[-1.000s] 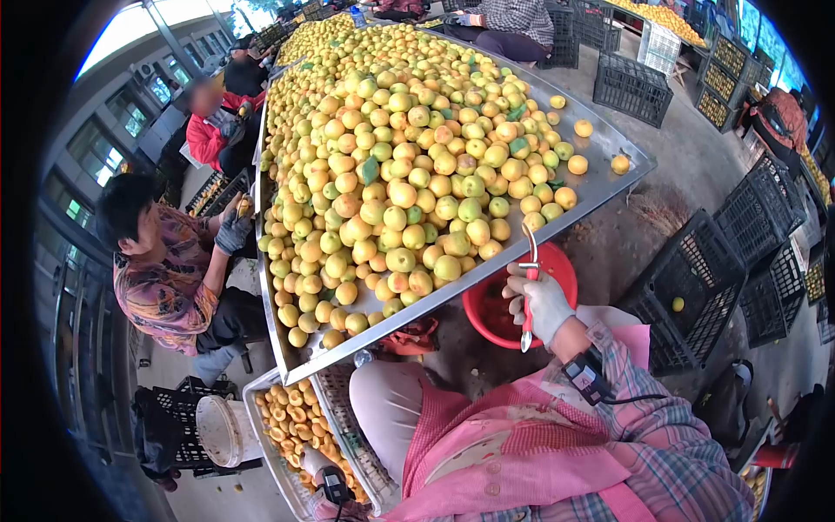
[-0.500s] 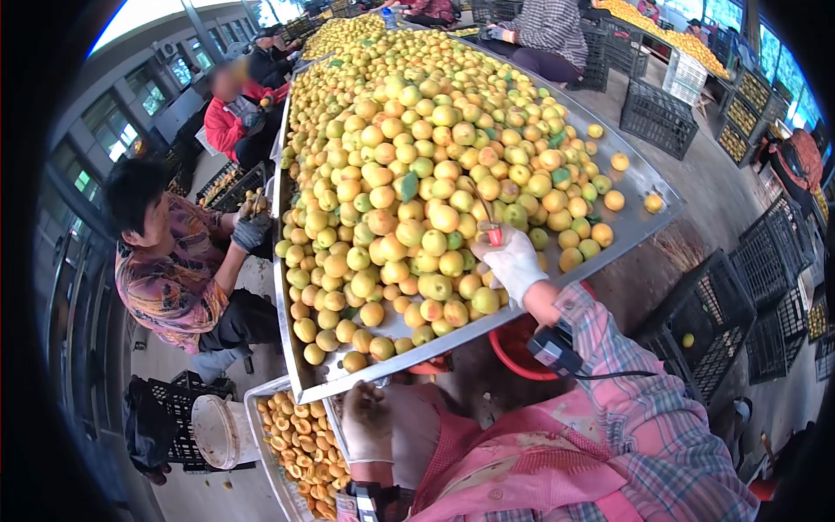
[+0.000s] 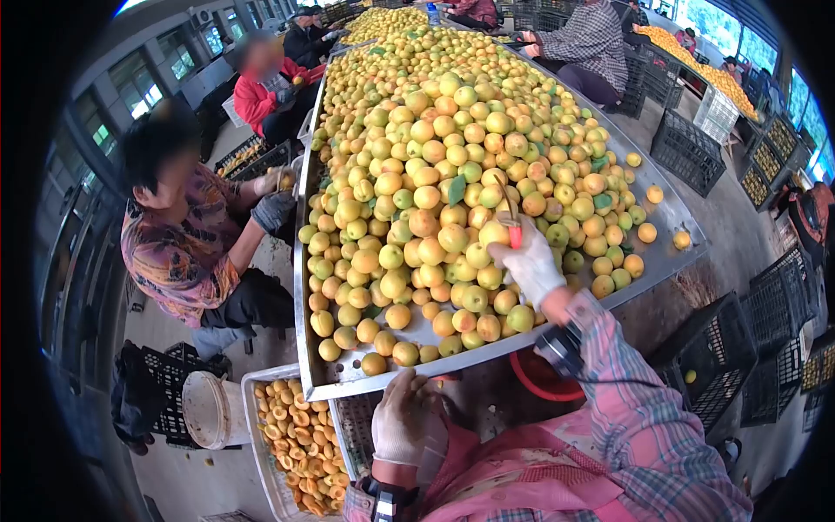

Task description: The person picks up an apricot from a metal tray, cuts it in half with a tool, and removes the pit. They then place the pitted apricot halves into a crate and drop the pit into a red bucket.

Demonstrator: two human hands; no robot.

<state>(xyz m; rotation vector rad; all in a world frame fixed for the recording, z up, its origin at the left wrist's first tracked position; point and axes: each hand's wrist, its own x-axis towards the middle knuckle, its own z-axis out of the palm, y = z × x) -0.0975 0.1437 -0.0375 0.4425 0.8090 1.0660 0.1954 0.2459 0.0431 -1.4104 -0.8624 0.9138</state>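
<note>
My right hand (image 3: 529, 265), in a white glove, is closed around a red-handled tool (image 3: 515, 235) with a thin, curved metal end pointing up. Its fingertips are right at a yellow apricot-like fruit (image 3: 493, 233) on the near side of a large heap (image 3: 417, 200). Just below the front edge of the metal table (image 3: 487, 350) is my left hand (image 3: 404, 422), gloved too, its stained fingers curled together; whatever they hold, if anything, is hidden. Left of it, a pale crate (image 3: 255, 426) contains many pitted orange fruit halves (image 3: 300, 444).
A person in a patterned shirt (image 3: 187, 235) sits at the table's left side, wearing grey gloves. A white bucket (image 3: 204, 409) stands beside the crate. Under the table edge is a red basin (image 3: 544, 383). Black crates (image 3: 709, 348) are stacked at the right.
My left hand has risen from beside the pale crate, moving right toward the table edge. My right hand, still gripping the tool, has come against a fruit. The camera view has shifted slightly.
</note>
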